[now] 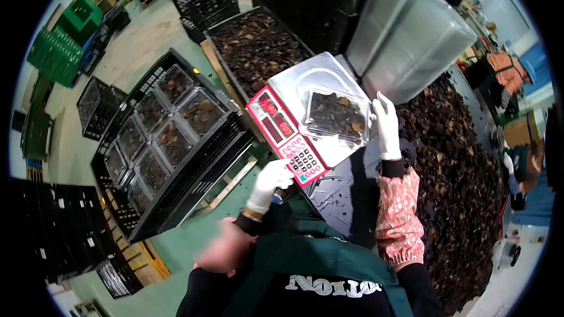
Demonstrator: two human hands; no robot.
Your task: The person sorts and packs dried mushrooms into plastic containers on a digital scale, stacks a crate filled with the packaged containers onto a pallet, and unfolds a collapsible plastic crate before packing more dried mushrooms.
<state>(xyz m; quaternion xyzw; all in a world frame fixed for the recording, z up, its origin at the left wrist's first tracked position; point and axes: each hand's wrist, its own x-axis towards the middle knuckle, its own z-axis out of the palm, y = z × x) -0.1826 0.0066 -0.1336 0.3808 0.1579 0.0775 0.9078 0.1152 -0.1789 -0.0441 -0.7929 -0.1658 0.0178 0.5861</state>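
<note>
A clear plastic tub of dark pieces (336, 113) rests on the metal plate of a red-framed scale (285, 135), whose red digits are lit. My right hand (385, 128), in a white glove with a pink patterned sleeve, is beside the tub's right edge; whether its fingertips touch the tub is unclear. My left hand (270, 185), gloved in white, is at the lower left of the scale, near the keypad, its fingers curled together. Nothing can be made out in it.
Filled tubs (170, 141) sit in a black crate (170, 214) at left. Behind the scale are a bin of dark pieces (255, 44) and stacked clear tubs (405, 35). A large dark heap (458, 199) lies at right; beyond it, people (508, 73) are at work.
</note>
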